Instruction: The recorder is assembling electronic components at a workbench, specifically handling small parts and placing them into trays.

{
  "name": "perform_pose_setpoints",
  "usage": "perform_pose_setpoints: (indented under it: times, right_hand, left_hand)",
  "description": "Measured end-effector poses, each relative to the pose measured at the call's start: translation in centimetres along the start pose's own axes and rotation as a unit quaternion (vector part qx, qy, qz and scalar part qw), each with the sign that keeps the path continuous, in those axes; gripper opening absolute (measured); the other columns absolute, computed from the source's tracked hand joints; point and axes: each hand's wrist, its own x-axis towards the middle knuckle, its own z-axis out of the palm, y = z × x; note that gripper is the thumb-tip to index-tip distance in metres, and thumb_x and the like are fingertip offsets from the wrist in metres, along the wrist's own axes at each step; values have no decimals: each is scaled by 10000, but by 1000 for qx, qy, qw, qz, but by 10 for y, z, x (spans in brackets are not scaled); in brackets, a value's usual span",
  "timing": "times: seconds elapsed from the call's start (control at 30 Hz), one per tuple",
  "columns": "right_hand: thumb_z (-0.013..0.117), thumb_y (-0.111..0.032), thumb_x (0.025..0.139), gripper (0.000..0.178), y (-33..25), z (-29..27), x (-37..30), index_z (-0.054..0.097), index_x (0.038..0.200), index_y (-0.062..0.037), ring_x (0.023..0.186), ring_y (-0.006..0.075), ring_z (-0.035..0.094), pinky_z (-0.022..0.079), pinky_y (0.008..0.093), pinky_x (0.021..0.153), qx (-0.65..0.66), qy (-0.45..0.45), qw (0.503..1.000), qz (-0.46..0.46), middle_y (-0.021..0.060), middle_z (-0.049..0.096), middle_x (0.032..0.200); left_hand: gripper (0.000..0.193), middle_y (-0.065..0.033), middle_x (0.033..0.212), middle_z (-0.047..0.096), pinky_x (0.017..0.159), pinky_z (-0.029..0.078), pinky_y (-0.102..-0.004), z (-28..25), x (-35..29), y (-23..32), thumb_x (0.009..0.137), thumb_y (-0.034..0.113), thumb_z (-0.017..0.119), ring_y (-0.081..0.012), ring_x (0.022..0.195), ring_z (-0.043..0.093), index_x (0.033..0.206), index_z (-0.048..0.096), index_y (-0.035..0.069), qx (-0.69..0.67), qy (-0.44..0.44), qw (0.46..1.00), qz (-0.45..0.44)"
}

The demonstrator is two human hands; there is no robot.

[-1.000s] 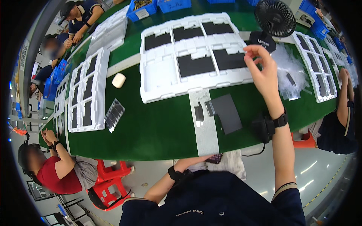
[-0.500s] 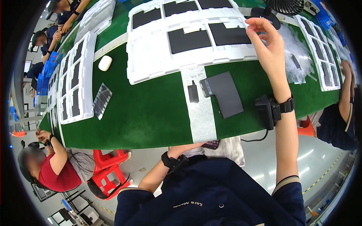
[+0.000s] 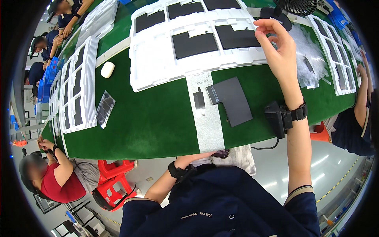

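Note:
My right hand is raised over the right edge of a white molded tray. Its fingers curve with thumb and forefinger apart, and nothing shows between them. Flat black notched pieces lie in the tray's pockets. In front of the tray, a loose black notched piece rests partly on a pale strip, beside a small black tabbed part. My left hand is low at the table's near edge, next to a dark phone on my lap; its fingers are hidden.
Stacked trays stand at left, near a clear plastic piece and a white rounded case. A black fan and clear plastic wrap lie right. Co-workers sit around the green table.
The tray and table things sit slightly lower and further left in the picture, as the view has shifted a little. Both hands keep nearly the same pose.

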Motion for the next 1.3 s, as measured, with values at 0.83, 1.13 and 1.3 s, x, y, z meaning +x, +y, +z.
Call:
perform_pose_setpoints:
  times: [0.83,1.13,1.3]
  right_hand:
    - [579,-124,748,167,0,1,0,616,908,-91,816,129,571,414,267,686,1,-4,1000,9,12,611,814]
    - [575,-132,740,167,4,4,0,616,896,-89,766,127,576,421,271,669,3,4,1000,0,8,618,778]
    - [573,-130,738,165,1,3,1,618,892,-89,762,125,574,419,269,668,1,8,1000,1,7,620,782]
  left_hand:
    - [549,-175,1397,247,1072,188,-444,7,9,-30,931,371,222,-319,1275,272,1343,258,11,-185,-19,981,60]
    - [454,-92,1098,595,819,463,-283,3,7,-8,721,231,704,-192,970,577,1109,567,37,-56,117,992,11]
    - [393,-107,1082,592,847,444,-299,-7,-6,22,769,255,647,-205,964,560,1089,567,41,110,111,988,7]
